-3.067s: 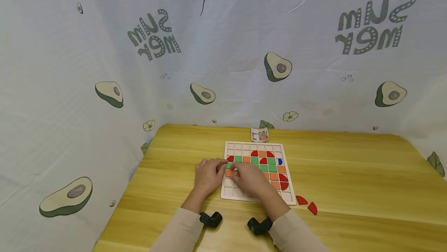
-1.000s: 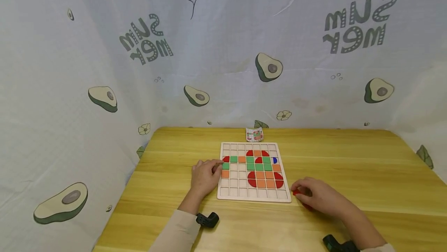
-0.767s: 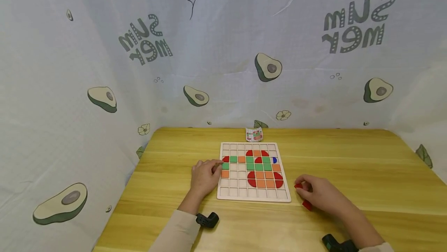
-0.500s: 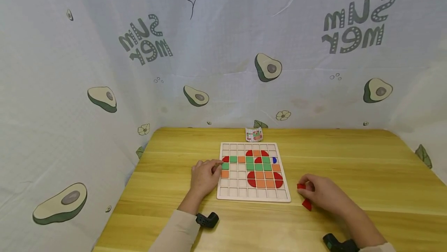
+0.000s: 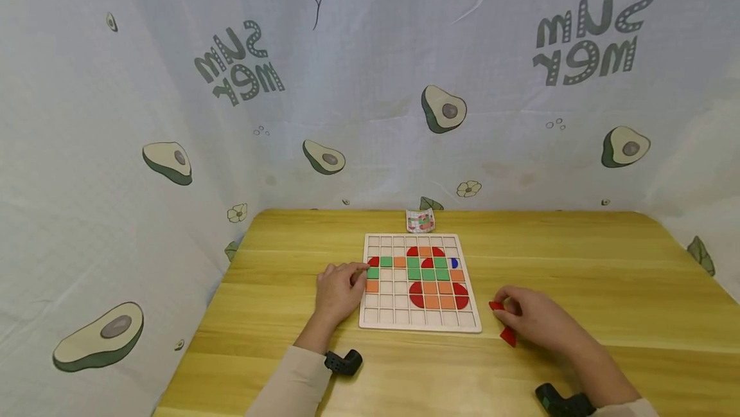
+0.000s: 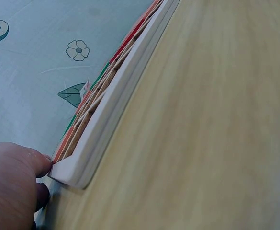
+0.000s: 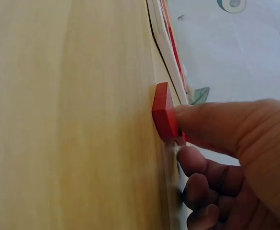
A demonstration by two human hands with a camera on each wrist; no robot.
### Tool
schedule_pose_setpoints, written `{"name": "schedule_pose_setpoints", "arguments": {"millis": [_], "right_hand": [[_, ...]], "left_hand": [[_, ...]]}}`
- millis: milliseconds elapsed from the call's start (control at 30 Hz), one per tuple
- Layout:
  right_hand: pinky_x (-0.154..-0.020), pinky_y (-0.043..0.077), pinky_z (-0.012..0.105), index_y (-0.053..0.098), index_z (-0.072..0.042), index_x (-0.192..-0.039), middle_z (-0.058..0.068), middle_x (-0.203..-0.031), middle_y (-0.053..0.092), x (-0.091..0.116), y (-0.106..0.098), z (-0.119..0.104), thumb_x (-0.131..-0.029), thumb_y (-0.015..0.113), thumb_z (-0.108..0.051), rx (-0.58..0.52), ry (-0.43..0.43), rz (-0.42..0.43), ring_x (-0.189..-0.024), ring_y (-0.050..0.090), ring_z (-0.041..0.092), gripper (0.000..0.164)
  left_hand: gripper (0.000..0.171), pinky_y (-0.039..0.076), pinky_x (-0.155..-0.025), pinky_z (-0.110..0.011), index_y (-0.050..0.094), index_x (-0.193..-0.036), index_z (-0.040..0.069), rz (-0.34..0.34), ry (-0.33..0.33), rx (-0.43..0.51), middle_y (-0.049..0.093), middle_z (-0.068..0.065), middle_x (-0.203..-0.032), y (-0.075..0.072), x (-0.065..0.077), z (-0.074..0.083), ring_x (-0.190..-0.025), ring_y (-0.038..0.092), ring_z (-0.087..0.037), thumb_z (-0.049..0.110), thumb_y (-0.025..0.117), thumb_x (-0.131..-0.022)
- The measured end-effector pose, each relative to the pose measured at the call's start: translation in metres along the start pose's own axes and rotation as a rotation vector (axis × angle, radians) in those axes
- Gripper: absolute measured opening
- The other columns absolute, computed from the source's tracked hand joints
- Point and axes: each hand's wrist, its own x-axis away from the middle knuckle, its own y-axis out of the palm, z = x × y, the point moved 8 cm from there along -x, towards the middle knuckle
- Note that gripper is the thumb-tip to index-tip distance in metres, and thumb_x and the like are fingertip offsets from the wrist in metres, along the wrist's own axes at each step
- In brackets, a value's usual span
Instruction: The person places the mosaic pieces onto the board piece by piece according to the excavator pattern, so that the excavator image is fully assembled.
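Note:
A square wooden grid board (image 5: pixel 385 319) lies on the table, partly filled with red, green and orange pieces and one blue half-round (image 5: pixel 454 263). My left hand (image 5: pixel 338 290) rests at its left edge; in the left wrist view a fingertip touches the rim near the corner. Right of the board, my right hand (image 5: pixel 537 317) pinches a red quarter-round piece (image 5: pixel 496 306) between thumb and finger, low over the table. A second red quarter-round piece (image 5: pixel 508 337) lies just below the thumb, also seen as a red piece (image 7: pixel 163 112) in the right wrist view.
A small curled pattern card (image 5: pixel 420 221) stands behind the board. Behind the wooden table (image 5: pixel 578 243) hangs a pale cloth (image 5: pixel 370 83) with avocado prints. Black camera mounts (image 5: pixel 343 363) sit on both wrists.
My right hand has left the board, gone right and taken a red quarter-round piece, then shifted slightly away from the board with it. The left hand stays at the board's left edge.

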Motion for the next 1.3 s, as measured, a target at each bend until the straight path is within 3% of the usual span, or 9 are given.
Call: {"name": "schedule_pose_setpoints", "arguments": {"millis": [200, 867, 1300], "right_hand": [[-0.056, 0.036, 0.025, 0.066, -0.010, -0.105, 0.000, -0.076, 0.052, -0.0019, 0.0005, 0.0026, -0.090, 0.077, -0.027, -0.005, 0.037, -0.002, -0.065, 0.047, 0.014, 0.025], [-0.055, 0.037, 0.024, 0.065, -0.007, -0.107, 0.001, -0.078, 0.053, -0.0037, -0.0068, -0.0001, -0.092, 0.074, -0.021, -0.025, 0.033, 0.007, -0.065, 0.047, 0.014, 0.022], [-0.056, 0.037, 0.024, 0.065, -0.008, -0.106, 0.001, -0.077, 0.052, -0.0021, 0.0002, 0.0006, -0.092, 0.074, -0.021, -0.009, 0.035, 0.000, -0.064, 0.047, 0.013, 0.021]], "left_hand": [[0.022, 0.026, -0.073, -0.032, 0.077, -0.115, 0.028, 0.002, 0.003, 0.006, 0.052, 0.012, -0.067, -0.0014, -0.0009, 0.0013, -0.074, 0.041, -0.011, 0.034, 0.063, -0.100], [0.023, 0.026, -0.074, -0.032, 0.077, -0.116, 0.026, -0.001, -0.011, 0.014, 0.053, 0.011, -0.069, -0.0054, -0.0048, 0.0043, -0.074, 0.041, -0.012, 0.034, 0.063, -0.100], [0.022, 0.026, -0.074, -0.033, 0.077, -0.115, 0.027, -0.004, -0.002, 0.012, 0.050, 0.011, -0.066, -0.0019, -0.0013, 0.0017, -0.072, 0.040, -0.012, 0.033, 0.063, -0.099]]}}
